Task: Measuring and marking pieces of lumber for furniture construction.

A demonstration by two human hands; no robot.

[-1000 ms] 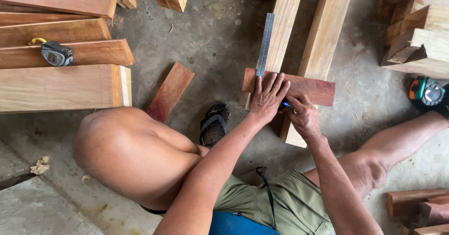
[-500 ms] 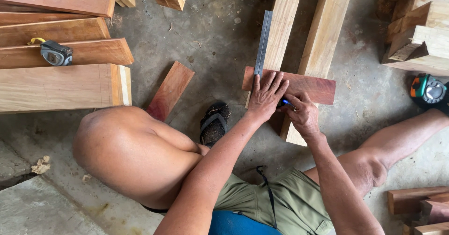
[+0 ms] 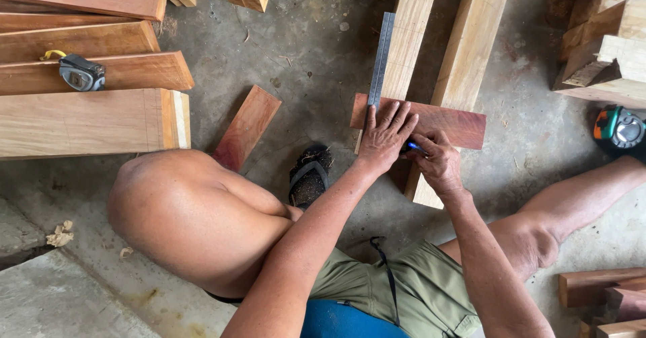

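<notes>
Far to my left a grey tape measure sits on the stacked reddish planks, well apart from the work. Next comes a short reddish offcut lying slantwise on the concrete floor, then my sandalled foot just below it. My left hand lies flat, fingers spread, pressing the steel ruler down on the dark red board — nothing is clasped in that hand, it only bears down. The board lies crosswise over two pale timbers that run away from me. Just beside it, my right hand has its grip closed around a blue pen, whose tip I cannot see under my left fingers. My hands cover the near edge of the board and the ruler's lower end. Farther right a green and orange power tool rests by my right knee, with pale blocks piled above it. Since half a second ago both hands have stayed where they were — the whole view has only drifted a touch.
</notes>
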